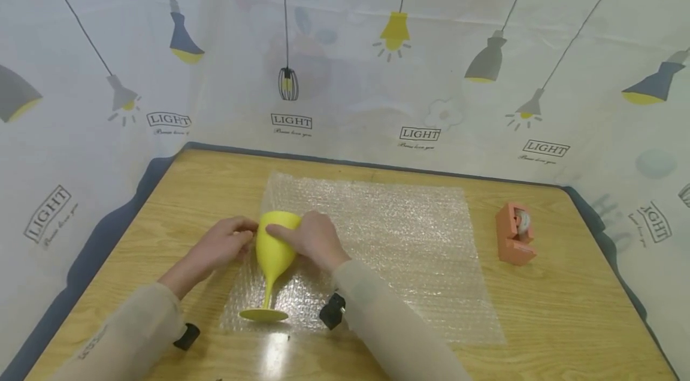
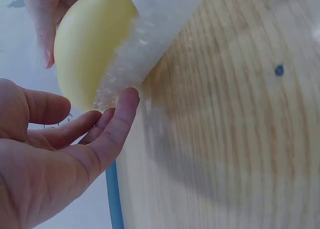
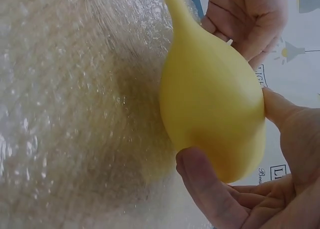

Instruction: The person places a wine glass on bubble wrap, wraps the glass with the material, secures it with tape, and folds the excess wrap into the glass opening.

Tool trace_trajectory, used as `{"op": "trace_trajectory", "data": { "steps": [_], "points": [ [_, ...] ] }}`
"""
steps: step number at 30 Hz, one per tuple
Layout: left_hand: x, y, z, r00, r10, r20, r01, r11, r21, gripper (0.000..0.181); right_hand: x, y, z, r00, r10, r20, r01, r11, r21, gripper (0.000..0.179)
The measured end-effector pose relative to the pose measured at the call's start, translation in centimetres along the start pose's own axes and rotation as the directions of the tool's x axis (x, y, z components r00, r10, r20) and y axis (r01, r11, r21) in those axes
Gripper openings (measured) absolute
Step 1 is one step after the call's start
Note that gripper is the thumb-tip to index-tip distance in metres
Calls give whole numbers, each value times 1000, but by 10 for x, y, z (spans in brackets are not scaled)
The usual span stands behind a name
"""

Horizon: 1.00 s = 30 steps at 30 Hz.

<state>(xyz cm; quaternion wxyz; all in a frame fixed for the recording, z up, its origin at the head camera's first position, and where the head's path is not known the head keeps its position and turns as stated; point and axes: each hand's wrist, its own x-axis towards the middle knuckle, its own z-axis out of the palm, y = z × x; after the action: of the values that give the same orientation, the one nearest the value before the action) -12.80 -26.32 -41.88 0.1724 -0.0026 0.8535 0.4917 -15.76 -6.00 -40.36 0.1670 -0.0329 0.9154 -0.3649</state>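
A yellow goblet (image 1: 276, 252) lies tipped over the left part of a clear bubble wrap sheet (image 1: 401, 255), its foot toward the person. My right hand (image 1: 319, 241) grips the bowl near its rim, thumb on one side and fingers on the other, as the right wrist view shows. Left of the bowl is my left hand (image 1: 220, 244). In the left wrist view its fingertips (image 2: 129, 100) touch the raised edge of the bubble wrap (image 2: 142, 44) beside the bowl, while the thumb stands apart from the fingers.
An orange tape dispenser (image 1: 516, 236) with a roll stands on the wooden table (image 1: 560, 291) to the right of the sheet. A white cloth wall (image 1: 345, 69) printed with lamps borders the table's back and sides. Black camera parts (image 1: 332, 311) hang at the wrists.
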Motion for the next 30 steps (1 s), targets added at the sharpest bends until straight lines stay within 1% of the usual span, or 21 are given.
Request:
{"op": "trace_trajectory", "data": {
  "steps": [6,10,12,16,19,22,26,30],
  "points": [
    [-1,6,1,1000,9,-1,-9,1000,-20,43,-2,5,-7,1000,-17,-12,17,1000,9,56],
    [0,8,3,999,36,-2,-36,998,-47,42,-3,8,-13,1000,-13,8,13,1000,15,53],
    [0,9,4,998,65,5,-64,997,-37,42,-3,10,-16,1000,-10,23,9,1000,19,51],
    [1,9,3,993,117,23,-117,993,14,46,-2,16,-23,999,-3,44,2,1000,18,48],
    [3,10,2,990,139,36,-141,989,51,51,-1,22,-28,998,6,60,-7,1000,18,48],
    [4,12,2,986,160,46,-163,985,65,53,0,28,-34,996,25,85,-27,999,32,48],
    [7,15,5,979,201,36,-204,976,80,53,1,37,-42,993,47,113,-51,998,32,49],
    [10,19,10,973,232,8,-232,968,92,54,0,44,-48,991,54,125,-56,998,14,51]
  ]
}}
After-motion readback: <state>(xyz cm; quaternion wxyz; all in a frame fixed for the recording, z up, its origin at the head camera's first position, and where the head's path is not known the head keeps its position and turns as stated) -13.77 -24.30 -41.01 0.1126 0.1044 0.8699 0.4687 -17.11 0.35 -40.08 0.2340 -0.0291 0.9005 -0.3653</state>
